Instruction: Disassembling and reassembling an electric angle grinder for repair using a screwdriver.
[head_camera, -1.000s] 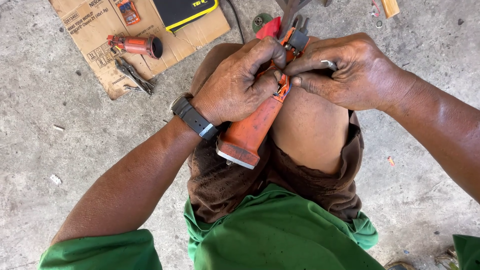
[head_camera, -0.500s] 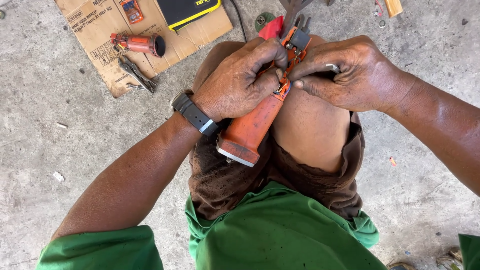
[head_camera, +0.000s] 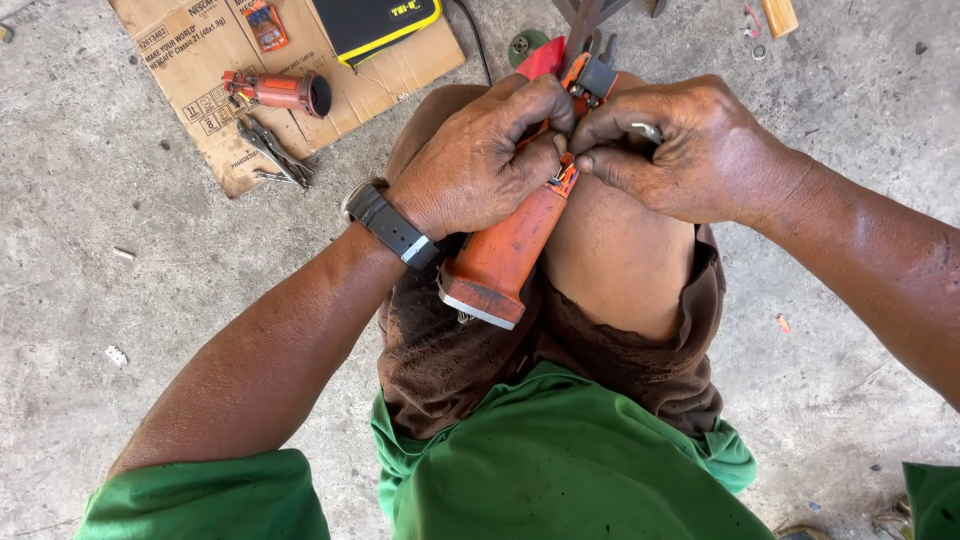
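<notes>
Both hands crowd together over the knees, and much stays out of sight. The left hand (head_camera: 480, 165) wraps around the orange tool body (head_camera: 505, 250), fingers curled tight over its upper half, so the part under the palm is hidden. The right hand (head_camera: 690, 150) pinches in from three o'clock, thumb and forefinger pressed together on something small at the tool's seam; what they grip is too tiny to make out. A glint of metal shows between the right fingers, unclear what it is. The tool's far end, with black and red bits (head_camera: 590, 70), pokes out at twelve o'clock and runs behind the fingers. The tool lies slanted across the lap, its squared butt end pointing to six o'clock, resting against the brown shorts (head_camera: 450, 360).

The ground is bare grey concrete (head_camera: 130, 300), rough, stained, dotted with small scraps. At ten o'clock a flattened sheet of cardboard (head_camera: 200, 110) lies on it, its far edge cut off by the frame. On it sit an orange motor part (head_camera: 275, 90) with a dark round opening, a pair of metal pliers (head_camera: 275, 150) just below it, and a black case with yellow trim (head_camera: 385, 25), only partly in view.

The tool's shell looks like smooth, scuffed plastic. A black wristband (head_camera: 390, 225) circles the left wrist. The green shirt (head_camera: 560, 460) fills the bottom edge.
</notes>
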